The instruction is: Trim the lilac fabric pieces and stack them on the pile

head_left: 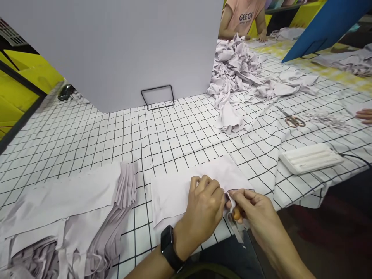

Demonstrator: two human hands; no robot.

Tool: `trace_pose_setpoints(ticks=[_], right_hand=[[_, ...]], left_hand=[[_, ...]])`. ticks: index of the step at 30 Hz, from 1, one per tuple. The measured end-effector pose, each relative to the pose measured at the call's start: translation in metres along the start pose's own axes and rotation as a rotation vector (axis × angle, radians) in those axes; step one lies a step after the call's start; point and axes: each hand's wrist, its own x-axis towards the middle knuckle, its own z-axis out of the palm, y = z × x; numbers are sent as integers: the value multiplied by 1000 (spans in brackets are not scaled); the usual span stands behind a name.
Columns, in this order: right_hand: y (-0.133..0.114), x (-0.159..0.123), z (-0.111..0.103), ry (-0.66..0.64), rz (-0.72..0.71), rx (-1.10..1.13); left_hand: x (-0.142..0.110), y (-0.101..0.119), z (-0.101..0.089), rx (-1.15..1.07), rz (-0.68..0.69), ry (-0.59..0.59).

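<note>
A pale lilac fabric piece (171, 190) lies flat on the checked tablecloth in front of me. My left hand (205, 205), with a black watch on the wrist, rests on it with fingers curled, gripping its near right edge. Close beside it, my right hand (252, 209) is closed in a pinch on a narrow fabric strip (231, 205) at that edge. Under the right fingers shows a small orange-brown object (236, 213), mostly hidden; its kind is unclear. A thin pale ribbon (236, 230) hangs below the hands over the table's front edge.
A stack of similar fabric pieces (84, 197) sits at left. A large grey board (130, 50) stands behind, on a wire stand (158, 97). Rightward are a fabric heap (232, 66), scissors (295, 122), trimmings (328, 119) and a white corded device (310, 158). Other people (244, 17) work nearby.
</note>
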Motion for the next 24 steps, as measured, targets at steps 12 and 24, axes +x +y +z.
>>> trace_pose_setpoints(ticks=[12, 24], right_hand=[[-1, 1, 0, 30, 10, 24], [0, -3, 1, 66, 18, 9]], left_hand=[[3, 1, -1, 130, 113, 21], [1, 1, 1, 189, 154, 79]])
